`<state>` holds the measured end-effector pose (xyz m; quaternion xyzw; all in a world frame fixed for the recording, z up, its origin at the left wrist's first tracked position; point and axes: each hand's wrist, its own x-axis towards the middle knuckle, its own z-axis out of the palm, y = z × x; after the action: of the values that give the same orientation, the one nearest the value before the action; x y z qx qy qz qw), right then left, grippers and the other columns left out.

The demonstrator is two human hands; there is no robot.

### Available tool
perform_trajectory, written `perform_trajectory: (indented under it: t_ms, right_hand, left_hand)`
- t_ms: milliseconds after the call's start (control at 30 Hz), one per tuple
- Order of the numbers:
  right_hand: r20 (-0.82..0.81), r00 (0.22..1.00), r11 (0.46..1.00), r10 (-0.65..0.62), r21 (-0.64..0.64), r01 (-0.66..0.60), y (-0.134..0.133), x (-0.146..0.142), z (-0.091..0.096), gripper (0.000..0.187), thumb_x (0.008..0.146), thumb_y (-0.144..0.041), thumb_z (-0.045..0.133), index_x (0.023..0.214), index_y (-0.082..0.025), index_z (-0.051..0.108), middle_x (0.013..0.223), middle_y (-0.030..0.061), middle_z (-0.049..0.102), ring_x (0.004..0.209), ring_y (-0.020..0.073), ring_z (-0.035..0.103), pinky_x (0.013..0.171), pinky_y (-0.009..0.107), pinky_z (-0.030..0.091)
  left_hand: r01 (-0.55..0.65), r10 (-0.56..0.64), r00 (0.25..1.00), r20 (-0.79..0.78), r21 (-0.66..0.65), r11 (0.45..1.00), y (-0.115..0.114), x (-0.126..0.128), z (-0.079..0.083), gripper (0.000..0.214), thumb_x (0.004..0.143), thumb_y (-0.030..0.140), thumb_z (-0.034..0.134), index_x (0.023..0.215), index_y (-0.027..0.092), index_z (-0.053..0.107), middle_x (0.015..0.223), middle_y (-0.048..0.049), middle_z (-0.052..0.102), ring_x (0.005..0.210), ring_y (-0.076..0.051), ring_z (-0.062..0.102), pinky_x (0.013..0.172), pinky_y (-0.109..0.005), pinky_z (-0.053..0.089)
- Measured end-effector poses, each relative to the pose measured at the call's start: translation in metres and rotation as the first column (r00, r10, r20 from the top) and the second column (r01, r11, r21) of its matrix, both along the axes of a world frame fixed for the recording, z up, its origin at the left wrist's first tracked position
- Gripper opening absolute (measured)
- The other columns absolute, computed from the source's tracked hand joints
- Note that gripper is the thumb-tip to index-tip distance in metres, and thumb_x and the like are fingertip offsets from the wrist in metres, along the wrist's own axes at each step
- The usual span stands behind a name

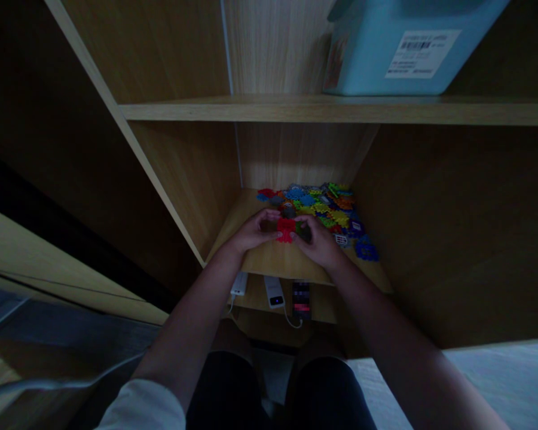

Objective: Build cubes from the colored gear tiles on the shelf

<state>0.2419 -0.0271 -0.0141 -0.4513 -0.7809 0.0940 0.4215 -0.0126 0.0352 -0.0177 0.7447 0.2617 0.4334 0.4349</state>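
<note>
Both my hands grip a red plastic building piece (286, 230) above the front part of a wooden shelf. My left hand (256, 230) pinches its left side between thumb and fingers. On its right side, my right hand (316, 239) is closed the same way, partly hiding something green by its fingers. Just beyond the hands lies a pile of colourful plastic pieces (320, 206), many with toothed edges, in blue, yellow, green, orange and red. A dark blue piece (366, 249) lies at the right end of the pile.
Overhead, a light blue bin (394, 51) with a label stands on the upper shelf board (296, 111). Below the work shelf are a white power bank (274, 292), a phone (302, 300) on a cable, and another white device (239, 283). Cabinet walls flank both sides.
</note>
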Motion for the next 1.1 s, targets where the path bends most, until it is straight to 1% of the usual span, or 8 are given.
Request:
perform_trajectory:
  t_ms: [200,467,633,700,767,900,1000,1100]
  right_hand:
    - [0.009,1.0,1.0,0.002,-0.014,-0.001,-0.001,0.0,0.002,0.038,0.099,-0.043,0.068,0.133,-0.028,0.062,0.125,0.0101,0.074,0.111,0.0302,0.071,0.101,0.049,0.058]
    - [0.09,0.995,0.998,-0.034,-0.054,0.038,0.002,-0.001,-0.001,0.064,0.091,-0.05,0.078,0.145,-0.025,0.054,0.142,0.0159,0.07,0.131,0.0363,0.067,0.113,0.056,0.053]
    - [0.145,0.988,0.995,-0.046,-0.077,0.057,0.004,-0.001,-0.004,0.074,0.088,-0.049,0.083,0.151,-0.024,0.051,0.134,0.0155,0.074,0.13,0.0379,0.068,0.113,0.058,0.052]
    - [0.153,0.988,0.995,-0.038,-0.086,0.052,0.005,-0.001,-0.005,0.074,0.088,-0.045,0.083,0.151,-0.024,0.051,0.132,0.0152,0.075,0.129,0.0373,0.069,0.112,0.057,0.052]
    - [0.159,0.987,0.994,-0.03,-0.097,0.046,0.004,-0.002,-0.005,0.074,0.087,-0.042,0.083,0.151,-0.023,0.051,0.129,0.0149,0.076,0.128,0.0366,0.069,0.11,0.056,0.052]
    - [0.156,0.987,0.994,-0.022,-0.103,0.039,0.001,-0.004,-0.003,0.074,0.089,-0.049,0.083,0.151,-0.024,0.052,0.127,0.0136,0.077,0.127,0.0367,0.069,0.112,0.057,0.051]
    - [0.12,0.992,0.996,-0.023,-0.078,0.032,0.0,-0.002,-0.002,0.059,0.1,-0.055,0.069,0.149,-0.025,0.055,0.135,0.0134,0.075,0.133,0.0358,0.066,0.116,0.058,0.049]
    - [0.071,0.995,0.996,-0.074,-0.041,0.077,0.005,0.003,-0.003,0.039,0.112,-0.047,0.045,0.14,-0.026,0.061,0.141,0.012,0.073,0.138,0.0328,0.063,0.119,0.057,0.047]
  left_hand:
    - [-0.001,0.001,1.0,-0.007,0.0,1.0,-0.002,0.0,0.003,0.069,0.078,0.05,0.097,0.134,0.022,0.069,0.134,-0.013,0.072,0.129,-0.027,0.064,0.119,-0.049,0.047]
    - [0.024,-0.025,0.998,-0.06,-0.004,1.0,-0.001,0.0,0.0,0.079,0.073,0.046,0.1,0.139,0.023,0.065,0.142,-0.0144,0.068,0.137,-0.031,0.062,0.124,-0.053,0.044]
    - [0.052,-0.052,0.998,-0.02,-0.017,0.998,0.004,-0.003,-0.003,0.065,0.083,0.042,0.09,0.139,0.022,0.064,0.141,-0.0151,0.069,0.139,-0.032,0.062,0.123,-0.054,0.045]
    - [-0.008,0.008,1.0,-0.006,-0.018,1.0,0.008,-0.004,-0.005,0.052,0.088,0.037,0.082,0.134,0.021,0.065,0.138,-0.0146,0.07,0.136,-0.031,0.064,0.123,-0.053,0.045]
    - [-0.148,0.147,0.989,-0.015,-0.015,0.989,0.011,-0.004,-0.007,0.039,0.091,0.032,0.074,0.128,0.02,0.067,0.134,-0.0137,0.073,0.131,-0.029,0.067,0.123,-0.052,0.046]
    - [-0.454,0.453,0.886,-0.103,0.016,0.891,0.014,-0.006,-0.009,0.019,0.096,0.026,0.063,0.113,0.021,0.071,0.124,-0.0109,0.077,0.121,-0.027,0.071,0.117,-0.051,0.051]
    - [-0.525,0.527,0.834,-0.164,0.058,0.849,0.014,-0.008,-0.009,0.016,0.096,0.025,0.062,0.108,0.021,0.073,0.118,-0.0103,0.079,0.115,-0.027,0.072,0.113,-0.051,0.054]
    - [-0.515,0.523,0.83,-0.191,0.096,0.852,0.018,-0.009,-0.012,0.018,0.096,0.026,0.062,0.108,0.021,0.075,0.118,-0.0118,0.079,0.113,-0.028,0.072,0.113,-0.052,0.054]
